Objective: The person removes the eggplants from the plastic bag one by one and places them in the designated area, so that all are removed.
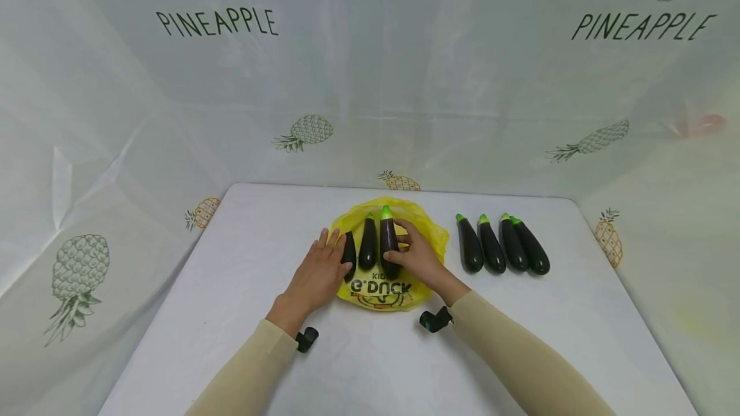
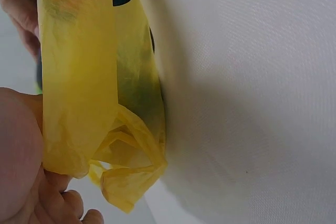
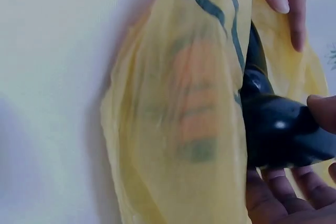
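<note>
A yellow plastic bag [image 1: 424, 210] with printed lettering lies on the table, its mouth spread wide. Inside are three dark eggplants with green stem ends: a left one [image 1: 349, 255], a middle one [image 1: 367, 242] and a right one [image 1: 388, 236]. My right hand [image 1: 419, 255] grips the right eggplant, thumb on one side and fingers on the other; the right wrist view shows this eggplant [image 3: 281, 129] from its rounded end. At the bag's left side, my left hand [image 1: 318, 271] rests with extended fingers against the bag and beside the left eggplant.
Right of the bag, several eggplants [image 1: 491, 246] lie side by side on the white table [image 1: 243, 242]. A pineapple-printed sheet [image 1: 370, 82] stands behind the table and along both sides. Small dark devices [image 1: 436, 320] sit at the wrists.
</note>
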